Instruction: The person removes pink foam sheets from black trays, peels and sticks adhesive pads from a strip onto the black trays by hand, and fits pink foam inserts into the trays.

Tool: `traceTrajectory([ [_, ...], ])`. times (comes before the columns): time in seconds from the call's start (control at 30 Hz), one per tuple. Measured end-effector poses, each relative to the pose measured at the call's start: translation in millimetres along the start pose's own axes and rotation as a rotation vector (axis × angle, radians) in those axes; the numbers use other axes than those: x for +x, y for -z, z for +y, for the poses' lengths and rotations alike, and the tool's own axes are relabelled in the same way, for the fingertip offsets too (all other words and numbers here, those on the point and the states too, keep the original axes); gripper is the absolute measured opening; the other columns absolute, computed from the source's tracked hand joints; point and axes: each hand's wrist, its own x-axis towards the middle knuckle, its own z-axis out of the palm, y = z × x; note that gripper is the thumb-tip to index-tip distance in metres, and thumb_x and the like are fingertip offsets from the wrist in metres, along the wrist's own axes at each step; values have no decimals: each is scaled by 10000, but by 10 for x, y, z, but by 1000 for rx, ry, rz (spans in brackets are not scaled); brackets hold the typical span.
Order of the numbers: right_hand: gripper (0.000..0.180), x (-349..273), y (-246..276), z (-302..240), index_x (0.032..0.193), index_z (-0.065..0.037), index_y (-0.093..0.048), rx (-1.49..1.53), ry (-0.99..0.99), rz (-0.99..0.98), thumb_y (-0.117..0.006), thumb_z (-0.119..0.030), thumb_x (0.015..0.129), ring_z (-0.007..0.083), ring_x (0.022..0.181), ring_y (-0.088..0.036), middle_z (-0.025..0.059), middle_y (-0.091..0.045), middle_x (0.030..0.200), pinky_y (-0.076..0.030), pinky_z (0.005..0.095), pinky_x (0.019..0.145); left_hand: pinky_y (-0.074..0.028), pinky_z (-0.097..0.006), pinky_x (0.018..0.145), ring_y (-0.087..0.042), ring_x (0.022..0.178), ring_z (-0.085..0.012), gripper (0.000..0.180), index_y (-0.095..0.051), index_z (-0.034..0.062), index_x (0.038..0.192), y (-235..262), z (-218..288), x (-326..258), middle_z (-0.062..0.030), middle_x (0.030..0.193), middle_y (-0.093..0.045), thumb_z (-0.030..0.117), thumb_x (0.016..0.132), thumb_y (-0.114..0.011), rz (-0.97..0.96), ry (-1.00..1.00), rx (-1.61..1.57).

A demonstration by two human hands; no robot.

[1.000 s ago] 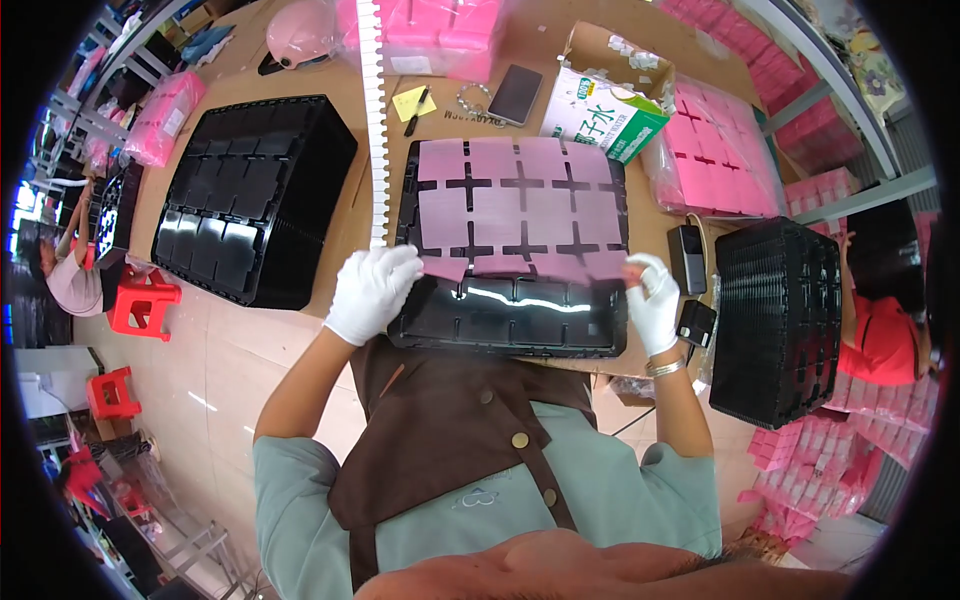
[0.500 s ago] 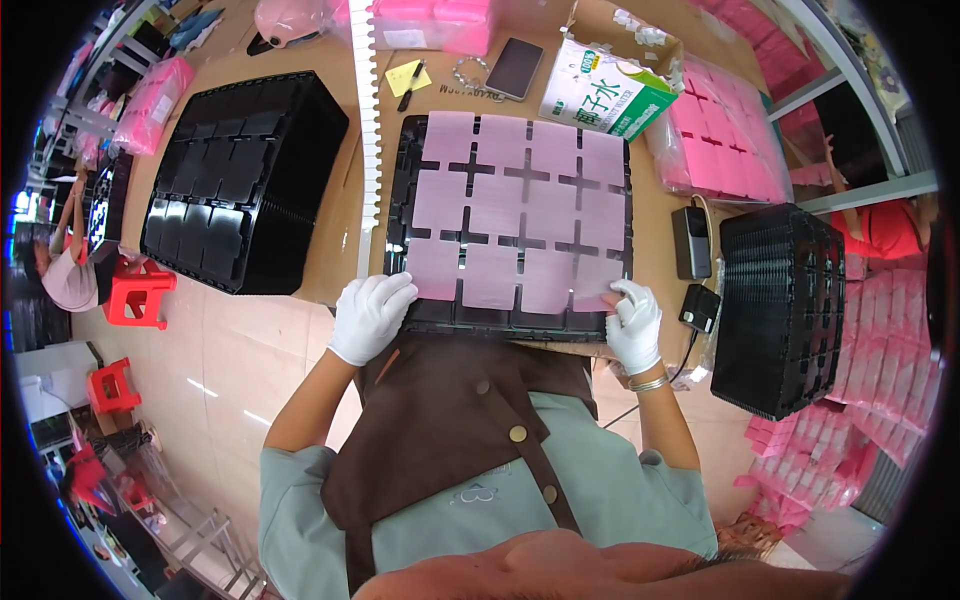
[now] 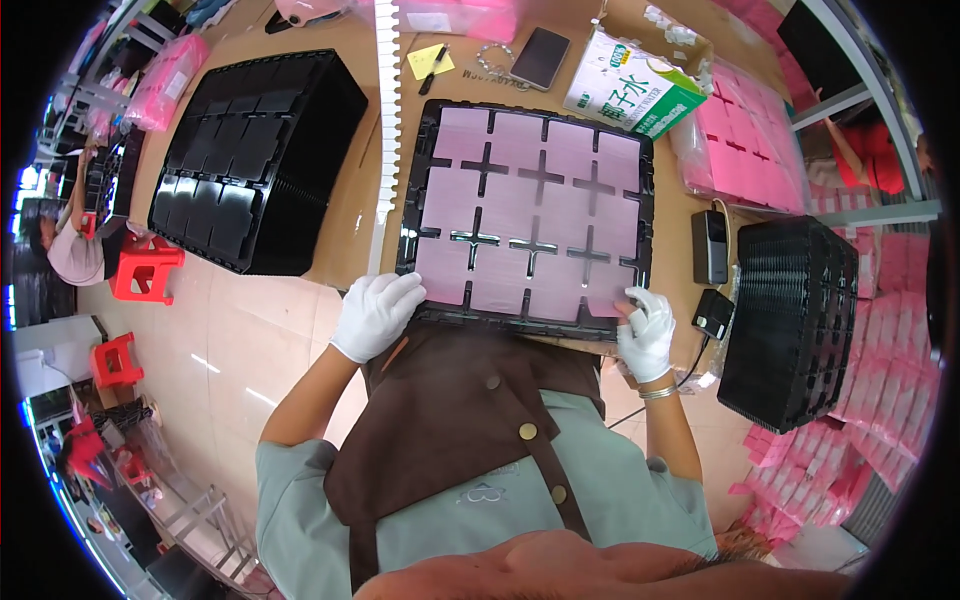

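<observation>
A thin translucent pink sheet (image 3: 507,208) with cross-shaped cutouts lies over a black plastic tray (image 3: 646,200) on the table in front of me. It sits inside the tray's raised rim. My left hand (image 3: 378,315), in a white glove, has its bent fingers closed at the sheet's near left corner, against the rim. At the near right corner, my right hand (image 3: 647,335) pinches the sheet's edge between thumb and fingers. Its glove leaves some fingertips bare. The cutouts show the tray's black dividers.
Tall stacks of black trays stand left (image 3: 260,165) and right (image 3: 790,320). A white notched strip (image 3: 388,130) runs along the tray's left. Beyond are a phone (image 3: 540,58), a pen (image 3: 433,70) on yellow paper, an open carton (image 3: 635,85) and bagged pink sheets (image 3: 745,135). A power bank (image 3: 710,247) lies right.
The pink sheet has come nearer to me and now lies within the tray's rim; before, it overlapped the far edge and left the near strip bare. Both hands stay at the near corners.
</observation>
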Motion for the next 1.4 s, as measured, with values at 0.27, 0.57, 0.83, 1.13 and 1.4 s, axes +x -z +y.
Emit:
traceTrajectory([
  [0.27, 291, 20, 32, 5, 822, -83, -638, -17, 46, -18, -673, 18, 551, 299, 903, -561, 62, -589, 1074, -472, 419, 736, -478, -361, 698, -619, 857, -217, 258, -645, 120, 938, -27, -16, -80, -14, 1040, -636, 65, 686, -667, -20, -22, -33],
  [0.57, 257, 48, 43, -5, 772, -80, -576, -32, 84, -12, -680, 15, 557, 301, 848, -563, 67, -596, 1055, -459, 423, 703, -472, -350, 718, -614, 897, -208, 227, -649, 117, 920, -20, -27, -91, -12, 1050, -634, 72, 698, -652, -59, -34, 21],
  [0.83, 288, 34, 50, 11, 852, -86, -625, -34, 93, -52, -666, -11, 577, 307, 884, -558, 70, -586, 1094, -457, 429, 731, -464, -345, 720, -606, 884, -198, 211, -635, 118, 928, -15, -61, -68, -7, 1051, -624, 100, 720, -658, -115, -64, -3],
  [1.13, 287, -35, 292, 190, 922, -49, -639, 58, 77, -36, -569, -23, 645, 350, 970, -559, 142, -588, 1133, -455, 457, 828, -460, -365, 737, -602, 886, -230, 250, -622, 113, 969, 360, -253, -194, -50, 1045, -614, 234, 765, -700, -160, -96, -117],
  [1.4, 341, 141, 422, 252, 1153, 33, -572, -35, -153, 209, -499, -74, 838, 359, 1043, -577, 195, -595, 1171, -447, 427, 917, -435, -419, 892, -559, 1063, -312, 343, -581, 78, 1136, 246, -308, -51, -113, 1187, -569, 117, 805, -658, 86, 325, 62],
])
